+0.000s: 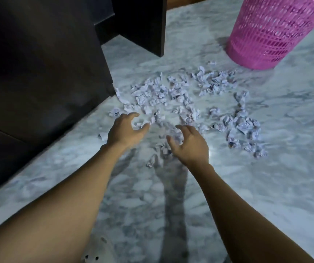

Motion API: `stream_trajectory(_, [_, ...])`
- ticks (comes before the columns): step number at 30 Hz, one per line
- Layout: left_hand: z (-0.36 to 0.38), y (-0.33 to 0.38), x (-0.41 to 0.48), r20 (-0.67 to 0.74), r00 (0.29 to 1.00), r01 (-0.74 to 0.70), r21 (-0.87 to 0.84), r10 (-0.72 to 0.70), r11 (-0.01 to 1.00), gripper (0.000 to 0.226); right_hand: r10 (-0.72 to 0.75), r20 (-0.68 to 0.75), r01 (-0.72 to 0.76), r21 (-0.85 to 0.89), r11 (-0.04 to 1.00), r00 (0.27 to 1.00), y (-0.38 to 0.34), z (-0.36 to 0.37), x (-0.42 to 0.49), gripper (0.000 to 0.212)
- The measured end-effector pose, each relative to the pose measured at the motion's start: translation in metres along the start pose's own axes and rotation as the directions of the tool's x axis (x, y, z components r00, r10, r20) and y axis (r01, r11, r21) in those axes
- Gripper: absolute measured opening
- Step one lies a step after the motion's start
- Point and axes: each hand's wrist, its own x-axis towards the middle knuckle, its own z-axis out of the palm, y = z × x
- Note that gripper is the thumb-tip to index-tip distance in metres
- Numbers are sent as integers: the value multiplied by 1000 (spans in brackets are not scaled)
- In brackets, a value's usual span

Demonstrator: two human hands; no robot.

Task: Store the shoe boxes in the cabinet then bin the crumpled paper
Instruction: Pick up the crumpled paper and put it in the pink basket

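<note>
Several crumpled white paper balls (173,95) lie scattered over the marble floor (266,186) in front of me. My left hand (125,130) hovers over the near left edge of the scatter, fingers spread and curved, holding nothing. My right hand (189,143) is just to its right, also open with curled fingers, above a few paper balls. A pink mesh bin (273,33) stands at the upper right, just beyond the paper. The dark wooden cabinet (38,73) fills the left side. No shoe boxes are in view.
A dark vertical cabinet panel (148,21) juts onto the floor at top centre. The tip of a light perforated shoe (97,251) shows at the bottom edge. Bare marble floor stretches to the right and toward me.
</note>
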Motion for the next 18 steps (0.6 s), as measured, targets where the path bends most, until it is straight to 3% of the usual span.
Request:
stream_trajectory(3, [19, -27, -10, -137, 991, 9, 144, 11, 989, 66, 49, -195, -71, -110, 991, 980, 16, 25, -25, 69])
stream_trajectory(7, [29, -61, -12, -263, 953, 185, 119, -149, 976, 85, 96, -121, -111, -126, 986, 988, 29, 46, -40, 91])
stream_trajectory(12, [29, -76, 1, -168, 911, 383, 11, -376, 924, 103, 20, -105, -22, -21, 1000, 994, 26, 66, -38, 104])
stream_trajectory(15, [34, -87, 2, -90, 947, 314, 43, -309, 948, 98, -44, -135, 41, -26, 999, 990, 27, 70, -35, 103])
stream_trajectory(18, [47, -90, -13, -73, 989, 135, 98, -128, 986, 90, -113, -156, 102, -78, 992, 981, 32, 70, -31, 100])
